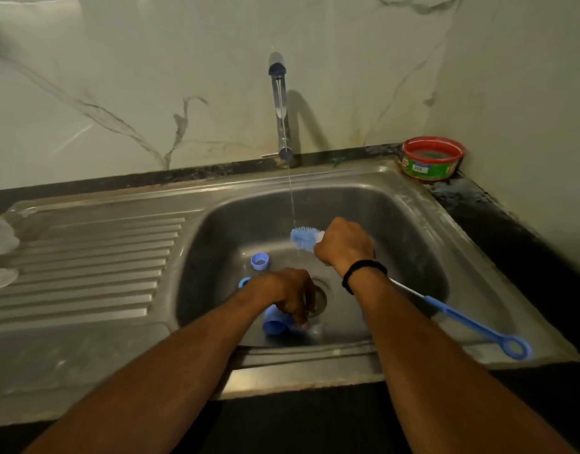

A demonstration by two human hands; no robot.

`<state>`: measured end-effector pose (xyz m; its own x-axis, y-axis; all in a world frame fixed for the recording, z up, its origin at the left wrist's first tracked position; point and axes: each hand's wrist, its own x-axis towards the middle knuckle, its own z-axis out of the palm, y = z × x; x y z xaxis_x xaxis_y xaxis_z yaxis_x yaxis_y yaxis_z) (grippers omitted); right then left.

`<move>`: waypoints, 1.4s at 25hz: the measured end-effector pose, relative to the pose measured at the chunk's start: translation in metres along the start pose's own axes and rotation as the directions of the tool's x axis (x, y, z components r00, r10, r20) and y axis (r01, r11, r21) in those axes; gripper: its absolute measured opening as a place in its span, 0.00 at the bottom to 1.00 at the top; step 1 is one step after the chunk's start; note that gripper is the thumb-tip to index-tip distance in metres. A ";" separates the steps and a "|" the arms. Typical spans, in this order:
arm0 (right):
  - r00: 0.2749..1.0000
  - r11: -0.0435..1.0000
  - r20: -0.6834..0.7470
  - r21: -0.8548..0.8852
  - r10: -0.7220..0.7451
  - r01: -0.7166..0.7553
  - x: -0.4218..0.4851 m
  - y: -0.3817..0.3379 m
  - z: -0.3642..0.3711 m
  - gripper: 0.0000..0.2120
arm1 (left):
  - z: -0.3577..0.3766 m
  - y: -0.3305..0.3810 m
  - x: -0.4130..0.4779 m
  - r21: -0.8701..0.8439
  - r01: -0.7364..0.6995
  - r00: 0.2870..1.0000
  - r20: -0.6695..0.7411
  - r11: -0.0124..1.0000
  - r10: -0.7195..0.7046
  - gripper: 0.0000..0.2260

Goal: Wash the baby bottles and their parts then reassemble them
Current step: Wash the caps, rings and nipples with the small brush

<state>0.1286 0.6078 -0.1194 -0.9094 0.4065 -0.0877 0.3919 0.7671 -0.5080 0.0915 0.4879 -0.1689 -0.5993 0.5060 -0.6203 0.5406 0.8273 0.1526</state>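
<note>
- Head view: a stainless steel sink (406, 231) with a ribbed draining board (95, 257) on its left sat in a dark counter against a pale, veined wall.
- A chrome tap (280, 103) stood behind the basin, and a thin stream of water (291, 198) ran from it, landing on the brush's bristles.
- The right hand (344, 245), a black band (363, 273) on its wrist, was held over the basin, fingers closed tight round a long blue bottle brush (458, 316) just behind the blue bristle head (303, 239).
- The brush's handle ran back under that forearm, and its ring end lay over the sink's front right rim.
- The left hand (288, 294) was down at the bottom of the basin beside the drain (319, 299), fingers curled onto a pale blue cylindrical bottle cap (275, 324) lying on its side there, pinching its end.
- A small blue screw ring (260, 261) lay on the basin floor just beyond the left hand.
- Another blue piece (244, 282) peeked out from behind that wrist; I could not tell what it was.
- A round red tub (432, 157) stood on the counter at the back right corner.
- Something clear and blurred (0, 234) stood at the far left of the draining board.
</note>
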 end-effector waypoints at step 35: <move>0.963 0.990 -0.237 0.033 -0.126 0.138 0.021 -0.017 0.001 0.09 | -0.066 -0.056 0.061 -0.799 -0.452 0.867 -0.289 -0.398 -0.405 0.18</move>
<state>0.1031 0.6029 -0.1132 -0.8927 0.4121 0.1824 0.2579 0.7991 -0.5431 -0.0143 0.4885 -0.1642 -0.9094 0.1738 -0.3780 -0.4159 -0.3626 0.8340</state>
